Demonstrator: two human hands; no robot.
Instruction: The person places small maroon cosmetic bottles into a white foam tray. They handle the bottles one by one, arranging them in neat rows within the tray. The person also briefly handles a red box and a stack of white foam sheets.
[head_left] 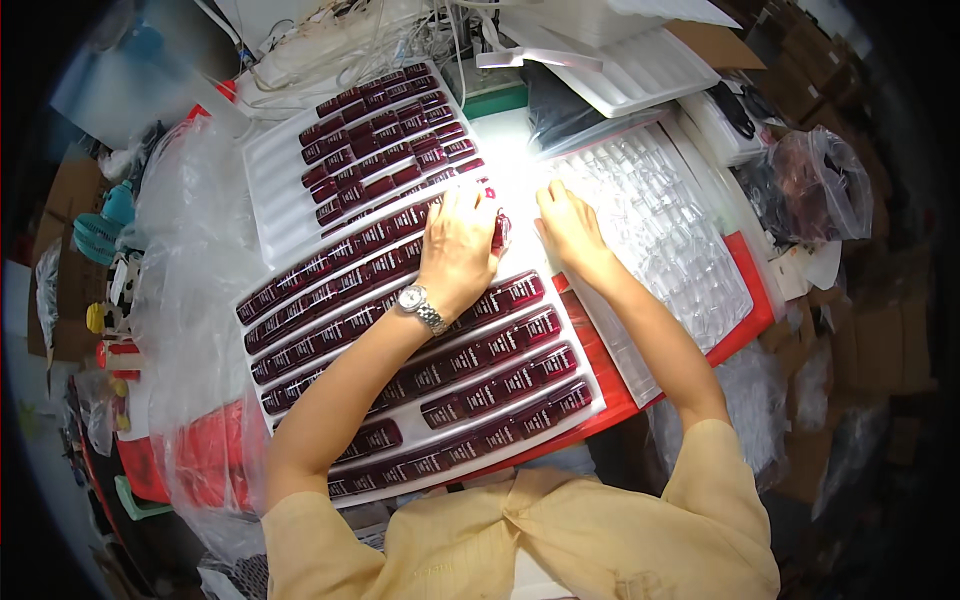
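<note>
My left hand (460, 243), with a metal watch (412, 298) on its wrist, is closed over the far right end of a white tray (411, 421). A small glossy dark red piece (501, 232) shows at its fingertips. Several rows of dark red rectangular pieces (465, 364) with pale print fill this tray, with a few gaps. Just to the right, over a brightly lit white surface, my right hand (572, 225) has its fingers curled together. What they hold, if anything, is hidden.
Beyond lies a second white tray (270, 190), partly filled with dark red pieces. A clear plastic tray (650, 235) of transparent pieces lies right, on red covering (745, 285). Clear plastic sheeting (190, 290) drapes the left side. Cables (370, 45) and white trays (625, 75) crowd the back.
</note>
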